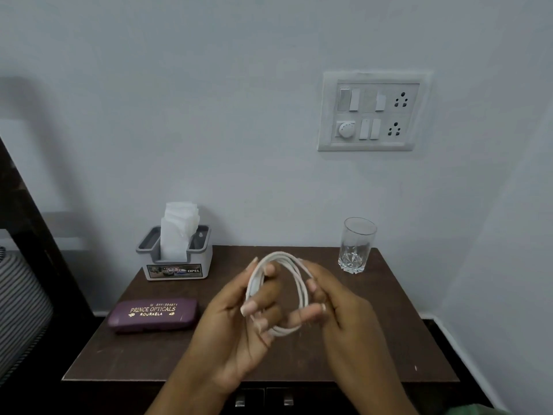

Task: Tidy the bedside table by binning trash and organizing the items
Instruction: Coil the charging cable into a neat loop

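Observation:
A white cable (300, 283) is wound into a loop and held above the middle of the dark brown bedside table (143, 351). My left hand (239, 330) grips the loop's left side, fingers curled through it. My right hand (338, 307) pinches the loop's right side. A purple spectacle case (152, 314) printed "PRINCE OPTICALS" lies flat at the table's left. A white and grey tissue holder (176, 259) with white tissues sticking up stands at the back left. An empty clear glass (356, 245) stands upright at the back right.
A switchboard (372, 112) with sockets is on the pale wall above the table. A dark bed frame (33, 229) and striped bedding (18, 307) are at the left. Two drawer handles (263, 401) show below the table's front edge.

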`<state>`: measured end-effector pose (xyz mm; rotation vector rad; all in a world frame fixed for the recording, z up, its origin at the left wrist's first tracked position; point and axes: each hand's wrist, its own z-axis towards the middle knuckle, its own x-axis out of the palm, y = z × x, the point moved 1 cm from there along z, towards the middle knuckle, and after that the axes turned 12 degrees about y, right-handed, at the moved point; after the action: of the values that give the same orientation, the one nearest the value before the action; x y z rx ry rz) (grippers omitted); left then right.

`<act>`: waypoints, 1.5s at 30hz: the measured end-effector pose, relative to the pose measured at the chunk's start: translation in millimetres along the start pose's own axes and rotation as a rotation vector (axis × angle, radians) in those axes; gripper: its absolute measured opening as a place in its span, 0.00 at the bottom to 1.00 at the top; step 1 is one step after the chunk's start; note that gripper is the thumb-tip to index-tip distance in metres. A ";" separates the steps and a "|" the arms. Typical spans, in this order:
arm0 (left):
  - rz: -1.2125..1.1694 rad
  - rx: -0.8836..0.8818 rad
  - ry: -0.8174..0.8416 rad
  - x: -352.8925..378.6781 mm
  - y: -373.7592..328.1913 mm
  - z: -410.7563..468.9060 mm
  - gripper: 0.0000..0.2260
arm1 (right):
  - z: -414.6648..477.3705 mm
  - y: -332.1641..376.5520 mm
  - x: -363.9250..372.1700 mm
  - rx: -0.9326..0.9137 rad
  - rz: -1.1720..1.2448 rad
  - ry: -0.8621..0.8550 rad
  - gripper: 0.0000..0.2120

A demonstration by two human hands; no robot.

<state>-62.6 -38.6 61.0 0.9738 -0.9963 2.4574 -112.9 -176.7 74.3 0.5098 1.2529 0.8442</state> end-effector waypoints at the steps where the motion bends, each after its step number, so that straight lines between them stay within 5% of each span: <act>1: -0.017 0.037 -0.006 -1.4 -0.1 0.1 0.19 | -2.1 -4.2 6.1 0.010 0.009 0.021 0.18; 5: 0.040 0.122 -0.208 -3.7 0.1 2.2 0.15 | -13.2 -20.0 28.0 0.100 0.003 0.120 0.16; 8: 0.463 0.119 -0.525 -0.7 -2.5 3.8 0.12 | -22.7 -22.3 36.1 0.159 0.001 0.300 0.21; 11: 0.709 0.046 -0.624 0.4 -5.3 1.9 0.12 | -31.1 -17.2 33.5 0.165 0.195 0.411 0.21; 18: 0.176 0.203 -0.600 2.3 -12.7 0.3 0.18 | -31.4 -22.1 35.1 0.103 0.283 0.372 0.23; 22: 0.160 0.120 -0.532 12.5 -18.1 -5.8 0.15 | -29.4 -44.0 27.1 0.130 0.180 0.185 0.28; 25: 0.140 0.026 -0.459 12.1 -15.6 -11.8 0.22 | -26.9 -55.1 22.4 0.139 0.118 0.156 0.30; 28: 0.136 0.044 -0.478 10.0 -13.0 -12.4 0.25 | -27.0 -63.2 28.6 0.150 -0.042 0.238 0.35; 30: 0.172 0.104 -0.552 9.8 -12.3 -7.7 0.16 | -31.1 -61.4 41.7 0.190 -0.050 0.389 0.35; 35: 0.800 0.005 -0.640 -4.3 -7.1 -8.4 0.18 | -39.7 -48.7 67.9 0.371 0.420 0.686 0.16; 38: 1.213 -0.210 -0.530 -14.3 3.2 -21.1 0.17 | -38.5 -40.0 48.7 0.238 0.651 0.722 0.20; 41: 1.257 -0.313 -0.447 -15.0 13.6 -31.3 0.15 | -31.4 -35.0 16.3 0.022 0.977 0.720 0.12; 43: 1.173 -0.324 -0.416 -8.9 17.4 -32.9 0.13 | -23.2 -36.1 0.3 -0.043 1.255 0.816 0.15; 45: 0.997 -0.346 -0.349 -1.7 21.3 -32.7 0.12 | -12.1 -36.9 -7.3 -0.139 1.521 0.721 0.18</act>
<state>-87.7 -30.7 32.2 0.9265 -2.3996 2.6556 -115.1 -206.1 48.1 1.1201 1.2814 2.5364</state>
